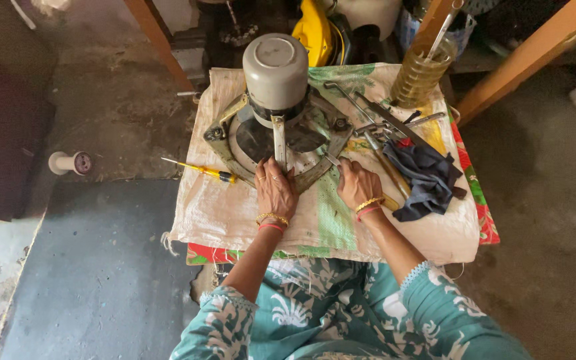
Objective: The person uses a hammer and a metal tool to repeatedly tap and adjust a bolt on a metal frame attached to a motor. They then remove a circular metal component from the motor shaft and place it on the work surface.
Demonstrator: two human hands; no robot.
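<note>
Centre frame, on the sack (235, 213), sits the motor (276, 100) in its metal frame (235, 143); our left hand (275, 190) presses open on the rim; our right hand (357, 183) pinches the frame's edge; looks heavy and rigid to us, best held by the arms.

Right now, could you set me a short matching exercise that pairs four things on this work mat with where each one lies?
Things:
1. yellow-handled screwdriver
2. dark blue cloth
3. jar of yellowish liquid
4. left hand

Places:
A. far right corner of the mat
B. on the near rim of the round metal frame
C. left of the frame, on the sacking
D. right of the right hand, over the tools

Pairs: 1-C, 2-D, 3-A, 4-B
</note>
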